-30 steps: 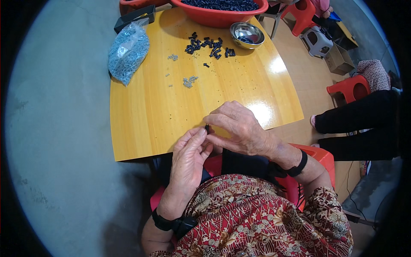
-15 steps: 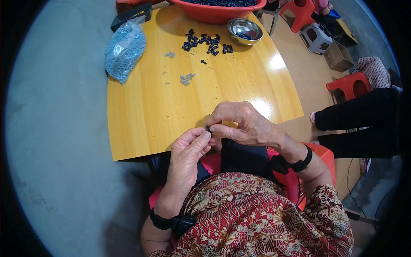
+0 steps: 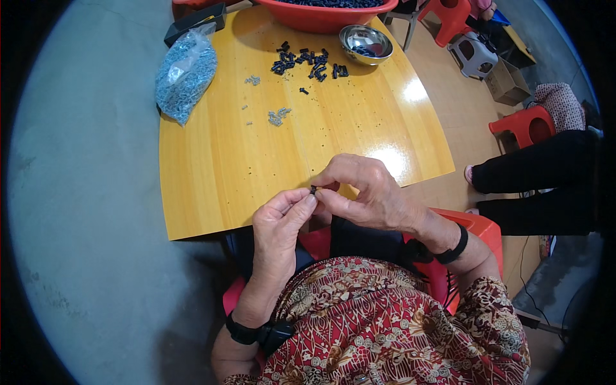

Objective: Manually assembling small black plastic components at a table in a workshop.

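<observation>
- Spreading out before the seated person, the yellow wood-grain tabletop (image 3: 212, 167) carries the things, with bright glare toward its near right corner.
- The red basin (image 3: 321, 21), heaped with small dark pieces, stands at the far edge.
- The clear bag (image 3: 186, 77), full of small silvery-blue parts, lies along the left edge, toward the far left corner.
- The right hand (image 3: 372, 192) reaches over the near edge, thumb and forefinger brought narrowly together at a small black piece (image 3: 313, 190); whether they grip it or only touch it, I cannot tell.
- The left hand (image 3: 277, 224), also at the near edge, pinches that same piece between thumb and forefinger.
- The dark tray (image 3: 192, 27) sits at the far left corner, just beyond the bag.
- The shiny metal bowl (image 3: 358, 37), with some dark pieces inside, stands by the far part of the right edge, beside the basin.
- The scattered black pieces (image 3: 311, 61) lie toward the far edge, left of the bowl.
- The pale cluster (image 3: 279, 115) of tiny parts lies left of the middle.
- The lone black piece (image 3: 303, 90) lies just on the near side of the scattered ones.
- The pinched piece shows above the middle of the near edge, partly covered by fingertips.
</observation>
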`<state>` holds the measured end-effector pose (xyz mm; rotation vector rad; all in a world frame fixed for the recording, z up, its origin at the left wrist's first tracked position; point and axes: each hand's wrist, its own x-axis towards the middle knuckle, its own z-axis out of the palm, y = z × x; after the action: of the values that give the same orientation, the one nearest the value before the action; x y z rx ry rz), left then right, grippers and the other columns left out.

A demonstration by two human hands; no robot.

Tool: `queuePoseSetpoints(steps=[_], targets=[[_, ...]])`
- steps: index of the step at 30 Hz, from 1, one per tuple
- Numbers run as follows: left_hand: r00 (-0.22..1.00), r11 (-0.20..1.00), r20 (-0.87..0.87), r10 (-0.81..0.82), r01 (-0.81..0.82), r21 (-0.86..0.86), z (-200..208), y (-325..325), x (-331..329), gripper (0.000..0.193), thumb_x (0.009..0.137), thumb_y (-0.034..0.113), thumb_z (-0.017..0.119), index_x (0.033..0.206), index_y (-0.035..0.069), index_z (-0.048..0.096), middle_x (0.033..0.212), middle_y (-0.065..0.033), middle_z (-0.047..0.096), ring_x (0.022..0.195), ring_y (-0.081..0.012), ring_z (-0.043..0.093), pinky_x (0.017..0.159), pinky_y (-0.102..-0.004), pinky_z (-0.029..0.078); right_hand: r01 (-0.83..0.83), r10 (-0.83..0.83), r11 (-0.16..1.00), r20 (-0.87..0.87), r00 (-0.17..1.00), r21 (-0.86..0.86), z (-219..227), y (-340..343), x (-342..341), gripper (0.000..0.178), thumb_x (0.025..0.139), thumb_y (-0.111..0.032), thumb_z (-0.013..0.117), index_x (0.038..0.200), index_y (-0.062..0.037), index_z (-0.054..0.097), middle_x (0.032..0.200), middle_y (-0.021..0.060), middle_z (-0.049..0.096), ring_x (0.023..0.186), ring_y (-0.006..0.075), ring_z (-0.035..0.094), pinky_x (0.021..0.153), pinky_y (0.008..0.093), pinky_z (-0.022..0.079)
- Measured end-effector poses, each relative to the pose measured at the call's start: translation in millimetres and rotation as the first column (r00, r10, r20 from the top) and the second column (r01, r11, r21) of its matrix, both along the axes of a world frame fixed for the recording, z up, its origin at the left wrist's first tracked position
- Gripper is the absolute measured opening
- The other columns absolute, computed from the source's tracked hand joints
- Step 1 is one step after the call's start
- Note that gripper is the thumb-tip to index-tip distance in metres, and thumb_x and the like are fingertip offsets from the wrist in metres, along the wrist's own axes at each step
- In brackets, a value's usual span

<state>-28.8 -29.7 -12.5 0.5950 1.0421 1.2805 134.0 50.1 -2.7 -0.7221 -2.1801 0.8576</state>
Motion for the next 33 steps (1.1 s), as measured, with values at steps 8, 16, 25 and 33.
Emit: queuePoseSetpoints(steps=[8,16,25,33], targets=[[0.99,0.998,0.13,-0.048,0.053,-0.033,1.3,-2.2,-6.6,0.016,0.096,0.013,0.057,0.105,0.002,0.062,0.094,-0.0053,0.066,0.087,-0.0113,0.062,0.084,-0.0274,0.049,-0.046,0.031,0.979,0.075,0.997,0.198,5.3,3.8,0.4,0.034,0.073,-0.018,0.079,0.1,-0.0056,0.065,0.082,0.008,0.064,0.077,0.0247,0.062,0.071,0.0356,0.047],[0.984,0.992,0.177,-0.038,0.058,-0.11,3.4,-3.5,-9.0,0.02,0.098,0.023,0.054,0.104,0.007,0.063,0.094,-0.0026,0.065,0.087,-0.0104,0.061,0.084,-0.0289,0.048,-0.06,0.039,0.959,0.079,0.996,0.276,-0.4,7.6,3.2,0.03,0.074,-0.024,0.076,0.092,-0.0066,0.06,0.08,0.0091,0.058,0.077,0.027,0.059,0.069,0.0378,0.045],[0.99,0.988,0.096,-0.104,0.114,-0.104,1.9,-3.1,-10.3,0.019,0.098,0.023,0.054,0.1,0.007,0.064,0.092,-0.0029,0.066,0.087,-0.0109,0.061,0.085,-0.0295,0.048,-0.05,0.033,0.953,0.064,0.997,0.3,-1.1,6.1,1.6,0.029,0.075,-0.025,0.076,0.091,-0.0064,0.061,0.08,0.0098,0.059,0.078,0.0277,0.06,0.071,0.0384,0.046],[0.995,0.993,-0.004,-0.101,0.101,-0.067,5.7,-3.0,-5.8,0.018,0.097,0.02,0.056,0.099,0.004,0.064,0.09,-0.0051,0.068,0.08,-0.0101,0.063,0.079,-0.0234,0.048,-0.162,0.163,0.986,-0.022,0.986,0.038,-3.9,14.8,7.1,0.025,0.079,-0.018,0.074,0.098,-0.003,0.066,0.08,0.0103,0.062,0.074,0.0261,0.062,0.067,0.0362,0.047]])
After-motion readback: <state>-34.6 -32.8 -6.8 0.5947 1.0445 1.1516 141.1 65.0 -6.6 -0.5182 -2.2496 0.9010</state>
